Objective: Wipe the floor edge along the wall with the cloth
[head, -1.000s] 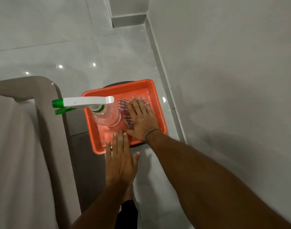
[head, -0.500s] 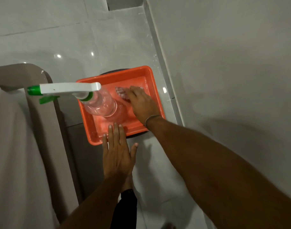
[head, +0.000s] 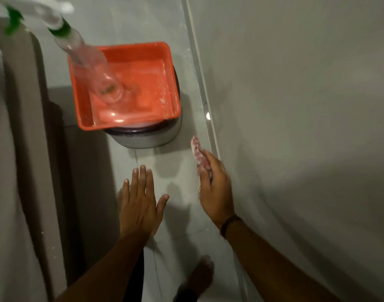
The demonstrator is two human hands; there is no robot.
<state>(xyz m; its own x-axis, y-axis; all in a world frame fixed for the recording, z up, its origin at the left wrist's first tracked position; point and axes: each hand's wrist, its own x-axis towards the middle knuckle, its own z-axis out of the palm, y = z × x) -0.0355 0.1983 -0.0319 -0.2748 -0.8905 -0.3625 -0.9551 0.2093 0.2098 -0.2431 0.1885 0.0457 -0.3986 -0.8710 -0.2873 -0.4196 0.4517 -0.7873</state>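
Observation:
My right hand (head: 216,188) grips a red-and-white patterned cloth (head: 198,154), held in the air just left of the floor edge (head: 210,131) where the grey floor meets the wall. The cloth sticks out past my fingers toward the orange tray (head: 164,62). My left hand (head: 140,201) hovers flat with fingers spread, empty, in front of the tray. The wall (head: 295,105) fills the right side.
The orange tray sits on a round stool (head: 147,138) and holds a clear spray bottle (head: 88,62) with a green-and-white head. A beige sofa arm (head: 23,149) runs down the left. My bare foot (head: 199,277) stands on the tiles below.
My right hand lifted the cloth out of the tray and carried it right and toward me, near the wall edge. The view tilted down, so the tray appears higher.

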